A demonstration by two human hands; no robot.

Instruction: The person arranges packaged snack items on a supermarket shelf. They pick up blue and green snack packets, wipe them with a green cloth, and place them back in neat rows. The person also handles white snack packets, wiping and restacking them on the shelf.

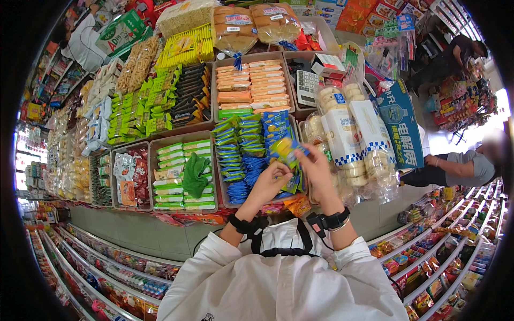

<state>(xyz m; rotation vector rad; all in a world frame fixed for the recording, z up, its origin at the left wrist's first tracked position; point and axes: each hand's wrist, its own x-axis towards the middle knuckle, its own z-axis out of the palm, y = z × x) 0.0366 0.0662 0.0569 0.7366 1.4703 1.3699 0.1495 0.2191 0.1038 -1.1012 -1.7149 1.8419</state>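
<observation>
My right hand (315,168) is closed on a small yellow and blue snack packet (284,150), held above a plastic bin of blue and green snack packets (231,160). My left hand (267,180) is just left of the packet, fingers curled and thumb near the fingertips; nothing shows in it. Left of that bin, a green cloth (196,175) lies on green and white wrapped snacks (166,173). Orange-wrapped snacks (270,86) fill the bin behind. Clear bags of round buns (345,140) lie to the right of my right hand.
A calculator (308,86) and a small box (329,65) sit in a bin at the back right. Bagged bread (234,26) lies at the back. A blue sign (399,124) stands beyond the buns. A person (466,166) is at the right. Stocked shelves (116,277) flank the floor.
</observation>
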